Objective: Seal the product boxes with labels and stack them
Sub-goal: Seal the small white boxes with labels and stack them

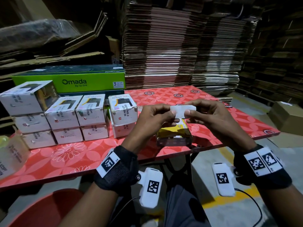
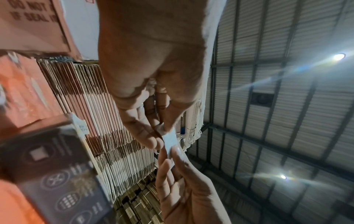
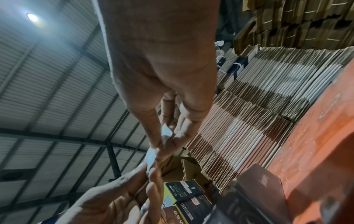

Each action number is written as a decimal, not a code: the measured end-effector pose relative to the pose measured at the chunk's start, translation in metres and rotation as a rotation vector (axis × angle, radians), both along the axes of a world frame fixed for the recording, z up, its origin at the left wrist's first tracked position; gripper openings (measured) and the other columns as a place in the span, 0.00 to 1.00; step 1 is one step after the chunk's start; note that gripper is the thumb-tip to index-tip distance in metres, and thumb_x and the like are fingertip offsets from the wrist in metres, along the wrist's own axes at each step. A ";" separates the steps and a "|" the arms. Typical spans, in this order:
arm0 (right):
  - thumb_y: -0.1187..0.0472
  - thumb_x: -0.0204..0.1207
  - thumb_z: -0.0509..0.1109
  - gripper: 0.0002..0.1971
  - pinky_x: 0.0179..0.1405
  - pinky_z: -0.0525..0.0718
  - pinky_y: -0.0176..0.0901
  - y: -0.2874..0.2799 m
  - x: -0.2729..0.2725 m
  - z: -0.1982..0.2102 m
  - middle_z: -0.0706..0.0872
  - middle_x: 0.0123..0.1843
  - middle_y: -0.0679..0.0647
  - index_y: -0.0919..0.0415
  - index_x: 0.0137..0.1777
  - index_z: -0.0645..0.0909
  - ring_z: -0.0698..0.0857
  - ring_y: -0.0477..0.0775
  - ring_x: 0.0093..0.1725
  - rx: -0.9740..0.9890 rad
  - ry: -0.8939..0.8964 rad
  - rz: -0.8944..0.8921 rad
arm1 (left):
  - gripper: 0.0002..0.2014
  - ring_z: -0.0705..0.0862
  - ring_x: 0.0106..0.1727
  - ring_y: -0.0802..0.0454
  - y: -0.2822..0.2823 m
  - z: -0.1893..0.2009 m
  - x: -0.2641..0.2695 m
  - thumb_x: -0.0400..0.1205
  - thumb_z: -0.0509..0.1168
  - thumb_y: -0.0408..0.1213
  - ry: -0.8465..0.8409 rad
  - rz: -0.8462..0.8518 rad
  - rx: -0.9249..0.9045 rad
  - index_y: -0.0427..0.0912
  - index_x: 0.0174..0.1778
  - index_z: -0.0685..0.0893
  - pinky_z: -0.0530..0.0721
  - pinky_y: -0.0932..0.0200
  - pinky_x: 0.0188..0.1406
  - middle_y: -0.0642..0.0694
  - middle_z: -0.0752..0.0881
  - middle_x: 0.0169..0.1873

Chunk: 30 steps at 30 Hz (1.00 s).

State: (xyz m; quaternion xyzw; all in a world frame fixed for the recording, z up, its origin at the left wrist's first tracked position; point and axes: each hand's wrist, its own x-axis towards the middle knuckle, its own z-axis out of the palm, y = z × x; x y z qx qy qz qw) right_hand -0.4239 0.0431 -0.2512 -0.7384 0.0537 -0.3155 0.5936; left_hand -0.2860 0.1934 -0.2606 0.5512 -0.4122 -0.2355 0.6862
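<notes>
Head view shows both hands raised above the red flowered table [image 1: 91,149], each one pinching an end of a small white label [image 1: 182,110]. The left hand [image 1: 154,117] grips its left end between thumb and fingers [image 1: 170,114], and the right hand [image 1: 211,115] grips the right end the same way; the wrist views confirm these two pinches. The label is in the air, not yet on any box.

Directly under the hands one box with dark and yellow print [image 1: 173,135] lies on the table near its front edge. I judge this is the box waiting for the seal, because no label is visible on its near side.

To the left, the stacked white boxes [image 1: 65,118] stand in several columns, two or three high, and many show a strip printed "DO NOT ACCEPT IF SEAL IS BROKEN". So a good part of the work seems done. What is left here: press the label over the flap, then put this box on the stack.

Behind the stack lies a green Omada carton [image 1: 72,81]. Tall piles of flattened cardboard [image 1: 180,43] stand behind the table. At the far left edge there is a blurred pale object [image 1: 9,154] with printed text; I cannot tell what it is. Nothing stands between the hands and the box below.
</notes>
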 end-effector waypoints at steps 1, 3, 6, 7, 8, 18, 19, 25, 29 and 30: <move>0.70 0.76 0.77 0.11 0.50 0.91 0.45 0.000 0.000 0.000 0.93 0.48 0.61 0.68 0.57 0.88 0.92 0.57 0.48 0.009 -0.005 -0.003 | 0.10 0.91 0.48 0.42 0.000 -0.001 0.001 0.85 0.67 0.26 0.011 -0.003 -0.001 0.24 0.59 0.86 0.91 0.52 0.53 0.26 0.89 0.53; 0.70 0.75 0.77 0.12 0.51 0.92 0.47 0.001 0.000 -0.001 0.92 0.48 0.64 0.68 0.57 0.88 0.92 0.60 0.48 0.018 -0.011 -0.013 | 0.09 0.91 0.47 0.45 0.000 -0.003 0.001 0.85 0.67 0.26 0.019 -0.005 0.000 0.24 0.58 0.86 0.91 0.55 0.50 0.28 0.90 0.52; 0.70 0.73 0.78 0.13 0.51 0.91 0.47 0.001 -0.001 -0.001 0.89 0.45 0.68 0.66 0.58 0.89 0.92 0.61 0.48 0.051 -0.028 -0.006 | 0.08 0.91 0.45 0.48 0.001 -0.005 0.001 0.85 0.67 0.24 0.051 -0.007 -0.007 0.25 0.57 0.87 0.91 0.59 0.47 0.34 0.91 0.47; 0.69 0.72 0.78 0.14 0.52 0.91 0.47 0.001 -0.001 -0.002 0.87 0.43 0.67 0.66 0.58 0.89 0.92 0.60 0.47 0.069 -0.030 0.000 | 0.08 0.91 0.45 0.48 0.001 -0.005 0.002 0.84 0.67 0.24 0.068 -0.009 -0.011 0.25 0.57 0.87 0.90 0.59 0.46 0.35 0.91 0.46; 0.69 0.72 0.77 0.14 0.53 0.92 0.48 0.001 -0.001 -0.003 0.84 0.41 0.65 0.65 0.58 0.89 0.91 0.58 0.46 0.089 -0.029 0.009 | 0.08 0.90 0.44 0.48 0.001 -0.006 0.002 0.84 0.67 0.24 0.083 -0.010 -0.013 0.26 0.57 0.88 0.90 0.59 0.46 0.36 0.91 0.46; 0.69 0.73 0.80 0.19 0.49 0.93 0.53 0.009 -0.002 -0.002 0.92 0.49 0.69 0.63 0.64 0.87 0.94 0.65 0.50 0.028 0.033 -0.030 | 0.09 0.90 0.47 0.46 0.003 -0.004 0.003 0.83 0.69 0.25 0.089 -0.022 0.020 0.31 0.59 0.88 0.91 0.48 0.56 0.37 0.91 0.47; 0.70 0.73 0.80 0.17 0.47 0.94 0.54 0.009 -0.001 -0.002 0.92 0.48 0.68 0.65 0.62 0.87 0.94 0.66 0.48 0.042 0.027 -0.049 | 0.10 0.91 0.47 0.45 0.004 -0.002 0.004 0.82 0.70 0.26 0.077 -0.019 0.036 0.33 0.60 0.88 0.90 0.47 0.56 0.37 0.91 0.47; 0.75 0.78 0.74 0.04 0.32 0.90 0.44 0.001 -0.004 -0.012 0.89 0.40 0.66 0.78 0.49 0.84 0.93 0.64 0.39 0.046 0.016 -0.156 | 0.23 0.91 0.53 0.48 0.011 0.004 0.016 0.78 0.78 0.34 -0.295 -0.015 0.254 0.48 0.69 0.84 0.89 0.49 0.55 0.42 0.90 0.52; 0.71 0.76 0.78 0.02 0.46 0.93 0.52 -0.002 -0.009 -0.025 0.93 0.43 0.59 0.66 0.46 0.90 0.92 0.59 0.43 -0.051 0.053 -0.169 | 0.34 0.84 0.61 0.53 0.012 0.004 0.022 0.70 0.84 0.37 -0.671 0.026 0.564 0.54 0.72 0.81 0.85 0.55 0.61 0.50 0.85 0.62; 0.70 0.75 0.78 0.03 0.48 0.92 0.51 -0.001 -0.010 -0.027 0.94 0.45 0.58 0.64 0.46 0.91 0.93 0.58 0.46 -0.068 0.057 -0.167 | 0.35 0.83 0.62 0.52 0.011 0.003 0.022 0.69 0.84 0.36 -0.702 0.035 0.614 0.55 0.72 0.81 0.85 0.54 0.62 0.51 0.84 0.62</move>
